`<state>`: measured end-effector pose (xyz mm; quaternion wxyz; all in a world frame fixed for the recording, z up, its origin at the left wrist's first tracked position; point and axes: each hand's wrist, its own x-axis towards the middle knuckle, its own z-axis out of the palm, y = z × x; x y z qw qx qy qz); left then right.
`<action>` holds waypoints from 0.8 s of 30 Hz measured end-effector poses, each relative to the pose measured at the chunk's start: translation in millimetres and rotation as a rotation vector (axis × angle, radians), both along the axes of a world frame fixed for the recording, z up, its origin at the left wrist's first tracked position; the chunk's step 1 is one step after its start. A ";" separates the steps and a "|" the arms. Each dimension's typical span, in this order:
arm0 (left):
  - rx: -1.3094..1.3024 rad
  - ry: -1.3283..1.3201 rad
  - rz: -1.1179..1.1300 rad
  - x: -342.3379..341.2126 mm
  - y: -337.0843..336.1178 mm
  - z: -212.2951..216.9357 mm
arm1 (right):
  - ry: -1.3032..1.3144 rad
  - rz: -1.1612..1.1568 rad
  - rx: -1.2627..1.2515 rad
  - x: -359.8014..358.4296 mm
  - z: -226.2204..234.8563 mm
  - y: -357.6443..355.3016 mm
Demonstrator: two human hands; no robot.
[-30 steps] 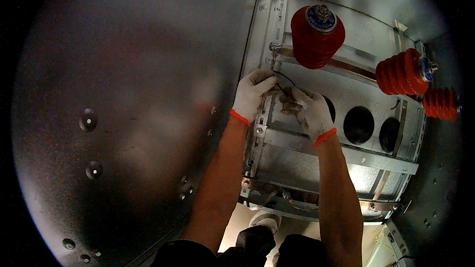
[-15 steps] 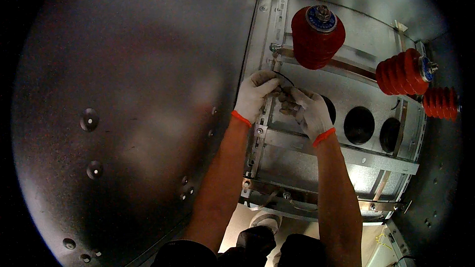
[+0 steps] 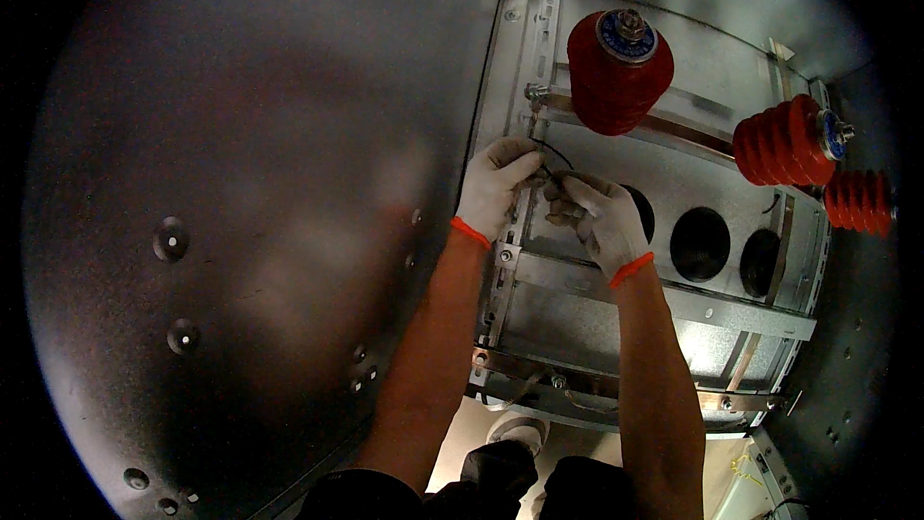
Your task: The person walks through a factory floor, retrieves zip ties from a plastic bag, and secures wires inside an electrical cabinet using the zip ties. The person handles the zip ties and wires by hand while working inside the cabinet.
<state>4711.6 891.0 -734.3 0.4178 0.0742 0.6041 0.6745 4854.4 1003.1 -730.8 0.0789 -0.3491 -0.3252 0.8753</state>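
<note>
A thin black strip [image 3: 555, 151], which looks like a cable tie, arcs between my two gloved hands beside the slotted metal rail. My left hand [image 3: 500, 181], in a whitish glove with an orange cuff, is closed in a pinch at the strip's left part, against the rail. My right hand [image 3: 602, 219], gloved alike, pinches the strip's other part just to the right, its fingers curled. The fingertips nearly meet, and the bit of strip between them is partly hidden. Behind the fingers runs the slotted rail [image 3: 548, 24].
Red ribbed insulators [image 3: 621, 82] with bolted tops jut out above and to the right [image 3: 784, 142]. Round dark holes [image 3: 700, 244] pierce the back panel. Metal crossbars [image 3: 674, 300] and a copper bar [image 3: 602, 383] span below. A tall dark metal wall [image 3: 260, 183] stands at left.
Both hands stay at nearly the same spot. My right fingers have shifted slightly on the black strip; the view has moved a little.
</note>
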 end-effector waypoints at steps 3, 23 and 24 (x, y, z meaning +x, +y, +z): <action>0.003 0.038 0.011 0.2 0.8 -1.0 | 0.011 -0.017 -0.009 -0.2 -0.4 -0.5; 0.001 0.037 -0.004 -0.2 -0.3 -2.0 | -0.010 -0.001 -0.013 3.1 2.9 -1.3; -0.001 0.034 -0.005 0.4 0.3 -0.1 | -0.018 0.005 -0.003 3.6 1.9 -0.6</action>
